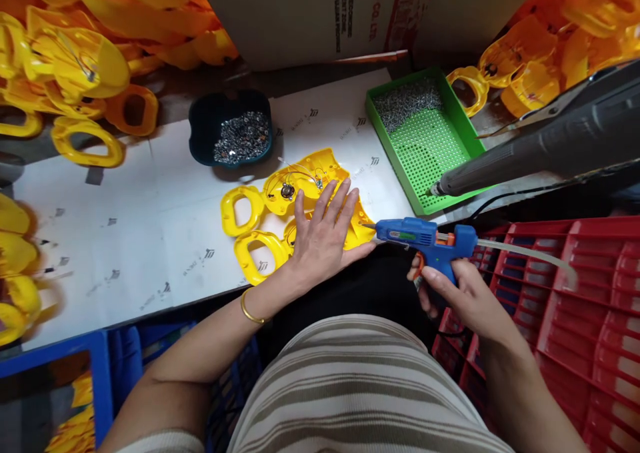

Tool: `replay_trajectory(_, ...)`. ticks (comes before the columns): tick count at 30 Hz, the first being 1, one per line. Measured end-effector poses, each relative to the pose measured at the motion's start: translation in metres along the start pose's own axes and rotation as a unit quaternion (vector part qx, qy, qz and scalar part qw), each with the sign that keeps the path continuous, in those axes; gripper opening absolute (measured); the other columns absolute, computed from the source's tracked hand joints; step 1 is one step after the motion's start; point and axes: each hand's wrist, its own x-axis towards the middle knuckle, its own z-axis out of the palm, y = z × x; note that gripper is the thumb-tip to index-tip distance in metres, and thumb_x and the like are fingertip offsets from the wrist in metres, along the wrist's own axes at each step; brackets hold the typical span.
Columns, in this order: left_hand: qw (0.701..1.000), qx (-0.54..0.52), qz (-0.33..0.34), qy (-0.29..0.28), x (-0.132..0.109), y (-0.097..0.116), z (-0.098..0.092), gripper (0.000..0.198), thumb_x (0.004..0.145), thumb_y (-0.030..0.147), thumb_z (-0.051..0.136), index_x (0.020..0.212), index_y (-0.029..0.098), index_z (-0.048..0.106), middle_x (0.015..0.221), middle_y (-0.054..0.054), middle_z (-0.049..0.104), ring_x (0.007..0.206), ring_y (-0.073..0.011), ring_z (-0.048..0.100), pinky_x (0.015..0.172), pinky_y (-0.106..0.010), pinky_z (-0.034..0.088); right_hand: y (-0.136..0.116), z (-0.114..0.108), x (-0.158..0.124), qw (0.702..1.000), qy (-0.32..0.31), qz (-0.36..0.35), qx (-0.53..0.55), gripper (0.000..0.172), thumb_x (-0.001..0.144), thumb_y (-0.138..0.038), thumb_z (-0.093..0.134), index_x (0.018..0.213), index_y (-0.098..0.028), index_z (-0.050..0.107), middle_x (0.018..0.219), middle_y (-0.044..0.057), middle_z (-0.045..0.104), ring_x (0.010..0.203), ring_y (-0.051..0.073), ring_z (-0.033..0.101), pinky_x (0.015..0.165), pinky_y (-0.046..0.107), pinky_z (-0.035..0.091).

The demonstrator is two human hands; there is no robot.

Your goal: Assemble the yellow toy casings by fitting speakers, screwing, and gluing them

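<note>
My right hand (450, 286) is wrapped round the handle of a blue hot glue gun (417, 232), a pale glue stick (520, 250) trailing from its back. The gun's nozzle points left, at the right end of a yellow plastic shell half (357, 230). My left hand (324, 233) lies over that shell with its fingers spread, hiding much of it. Just behind is a second yellow shell half (305, 180), in which thin wires, a small round speaker-like part and a tiny board show. Both halves have loop handles at their left ends.
A dark bowl (195, 133) of small metal parts and a green perforated tray (400, 163) of screws stand behind. A grey screwdriver-like tool (530, 143) hangs at right. Yellow shells (85, 60) pile up left. A red crate (575, 293) and a blue crate (103, 380) flank me.
</note>
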Motion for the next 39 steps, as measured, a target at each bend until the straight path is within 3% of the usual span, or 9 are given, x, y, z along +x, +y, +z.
replay_trajectory(4,1.0,-0.004,-0.005,-0.002,-0.003,0.002,-0.001,0.085,0.083,0.065,0.055,0.151,0.019,0.03,0.152,-0.015,0.04,0.143,-0.0335,0.031,0.117,-0.056,-0.008,0.001,0.004,0.007,0.991,-0.003,-0.089,0.099,0.034,0.089,-0.05,0.053,0.101,-0.018,0.056,0.061,0.001,0.064,0.041,0.012,0.054,0.039,0.024,0.044)
replay_trajectory(7,1.0,0.003,-0.001,0.008,-0.003,-0.001,-0.007,0.083,0.085,0.069,0.049,0.149,0.02,0.033,0.152,-0.016,0.04,0.143,-0.0331,0.031,0.117,-0.056,-0.005,-0.002,0.007,0.014,0.988,0.024,-0.144,0.059,0.033,0.092,-0.046,0.051,0.104,-0.017,0.06,0.064,0.002,0.064,0.046,0.012,0.056,0.044,0.025,0.046)
replay_trajectory(10,0.999,0.012,-0.027,0.042,0.003,-0.017,-0.014,0.074,0.09,0.067,0.039,0.147,0.021,0.037,0.154,-0.017,0.035,0.144,-0.0333,0.027,0.117,-0.056,0.007,-0.008,0.008,0.024,0.984,0.053,-0.168,-0.016,0.032,0.093,-0.045,0.05,0.097,-0.016,0.064,0.065,0.003,0.065,0.05,0.012,0.058,0.051,0.025,0.049)
replay_trajectory(13,0.997,0.004,-0.072,0.038,0.018,-0.042,-0.021,0.072,0.093,0.064,0.035,0.148,0.018,0.035,0.154,-0.02,0.033,0.144,-0.0363,0.025,0.113,-0.055,0.021,-0.013,0.006,0.036,0.981,0.069,-0.168,-0.063,0.032,0.092,-0.045,0.053,0.096,-0.016,0.065,0.068,0.003,0.065,0.053,0.012,0.059,0.053,0.025,0.049)
replay_trajectory(16,0.996,-0.01,-0.083,-0.017,0.035,-0.062,-0.024,0.077,0.09,0.067,0.035,0.148,0.017,0.034,0.15,-0.02,0.039,0.14,-0.0387,0.031,0.11,-0.056,0.027,-0.018,0.006,0.046,0.982,0.07,-0.152,-0.092,0.037,0.091,-0.048,0.053,0.103,-0.015,0.065,0.072,0.003,0.066,0.055,0.013,0.061,0.054,0.025,0.051)
replay_trajectory(18,0.996,-0.018,-0.073,-0.047,0.044,-0.068,-0.024,0.079,0.089,0.07,0.037,0.148,0.018,0.035,0.146,-0.019,0.044,0.135,-0.0376,0.038,0.109,-0.056,0.029,-0.022,0.007,0.053,0.981,0.07,-0.141,-0.112,0.04,0.091,-0.052,0.052,0.097,-0.015,0.066,0.072,0.004,0.066,0.056,0.013,0.062,0.055,0.025,0.051)
replay_trajectory(22,0.997,-0.026,-0.064,-0.034,0.053,-0.069,-0.021,0.084,0.082,0.072,0.049,0.145,0.016,0.039,0.137,-0.018,0.052,0.122,-0.0344,0.048,0.107,-0.052,0.032,-0.032,0.01,0.063,0.98,0.064,-0.128,-0.139,0.047,0.089,-0.058,0.048,0.08,-0.016,0.065,0.071,0.005,0.066,0.054,0.013,0.063,0.054,0.025,0.051)
replay_trajectory(32,0.997,-0.035,-0.072,0.002,0.05,-0.064,-0.012,0.088,0.082,0.071,0.051,0.145,0.012,0.036,0.142,-0.02,0.046,0.126,-0.0356,0.043,0.111,-0.054,0.025,-0.036,0.013,0.076,0.979,0.054,-0.106,-0.166,0.051,0.088,-0.062,0.046,0.069,-0.017,0.061,0.068,0.006,0.066,0.053,0.014,0.062,0.05,0.025,0.049)
replay_trajectory(39,0.997,-0.032,-0.074,0.0,0.05,-0.063,-0.012,0.087,0.08,0.068,0.057,0.144,0.012,0.036,0.141,-0.02,0.046,0.125,-0.0358,0.043,0.11,-0.056,0.026,-0.036,0.015,0.081,0.982,0.054,-0.107,-0.143,0.047,0.087,-0.06,0.049,0.094,-0.015,0.062,0.068,0.004,0.066,0.051,0.015,0.061,0.05,0.025,0.051)
